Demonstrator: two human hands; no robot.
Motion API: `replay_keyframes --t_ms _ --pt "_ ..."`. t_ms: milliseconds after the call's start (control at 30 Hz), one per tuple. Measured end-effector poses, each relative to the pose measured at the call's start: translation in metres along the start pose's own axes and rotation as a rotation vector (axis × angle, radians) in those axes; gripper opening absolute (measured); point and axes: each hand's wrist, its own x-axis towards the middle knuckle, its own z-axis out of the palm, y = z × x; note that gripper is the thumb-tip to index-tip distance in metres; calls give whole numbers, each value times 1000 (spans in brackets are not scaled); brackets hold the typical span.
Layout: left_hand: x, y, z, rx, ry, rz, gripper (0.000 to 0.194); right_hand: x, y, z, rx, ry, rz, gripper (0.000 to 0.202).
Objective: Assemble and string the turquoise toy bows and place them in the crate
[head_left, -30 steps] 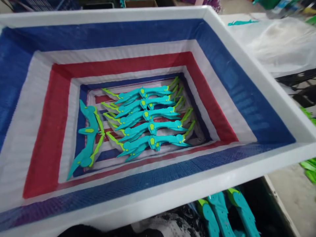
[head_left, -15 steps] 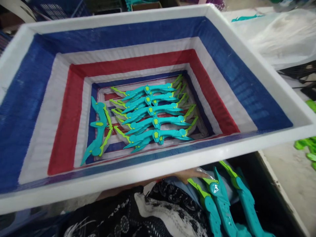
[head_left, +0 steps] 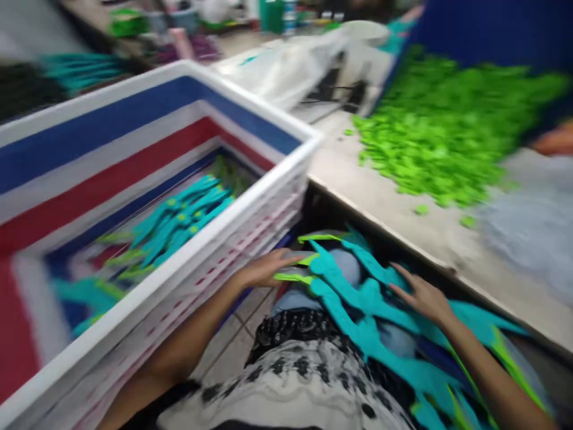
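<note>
Several long teal pieces (head_left: 371, 298) with lime-green ends lie across my lap, partly in clear plastic. My left hand (head_left: 271, 267) reaches to their green tips at the left end, fingers extended and apart; the image is blurred there. Over the middle of the teal pieces is my right hand (head_left: 423, 295), its fingers spread, touching or just above them. More teal and green pieces (head_left: 179, 221) lie in rows inside the large white crate (head_left: 264, 185) on the left, which has a striped red, white and blue lining.
A pile of small green parts (head_left: 430, 131) spills from a dark blue container onto the worktable (head_left: 358, 179) at the right. White plastic sheeting (head_left: 277, 68) lies behind the crate. Cloudy plastic bags (head_left: 528, 227) rest at the far right.
The view has swung to the right and down, so the crate now sits further left. Both hands and forearms are clearly in view, at the teal pieces on my lap.
</note>
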Motion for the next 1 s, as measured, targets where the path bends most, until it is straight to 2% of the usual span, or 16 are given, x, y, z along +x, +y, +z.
replay_keyframes --t_ms 100,200,267,333,400,433,500,600,700,800,867,900,1000 --pt "5 -22 0 60 -78 2 80 -2 -12 -8 -118 42 36 62" --pt "5 -49 0 119 -76 49 72 -2 -14 -10 -152 82 48 62" --pt "2 -54 -5 190 -75 62 70 -4 -12 -8 -147 70 46 63" --pt "7 -39 -16 273 -1 53 64 -5 -10 -4 -134 58 38 64" --pt "30 -6 -26 301 118 46 58 -4 -8 0 -103 57 45 65" --pt "49 14 -28 281 149 48 57 -3 -8 1 -80 58 51 66" --pt "99 55 -22 189 112 143 52 -2 -8 4 -38 63 51 70" --pt "180 98 11 254 -70 257 64 -7 -9 4 -14 95 25 70" --pt "234 112 51 490 -200 303 62 -11 -9 -9 33 215 6 54" --pt "251 112 76 619 -190 310 41 8 -1 -42 132 477 69 45" --pt "251 112 84 631 -160 286 34 39 8 -68 179 634 128 40" --pt "251 113 86 635 -156 275 33 58 13 -79 189 670 137 39" --pt "251 116 86 668 -173 248 33 116 22 -98 213 634 159 41"
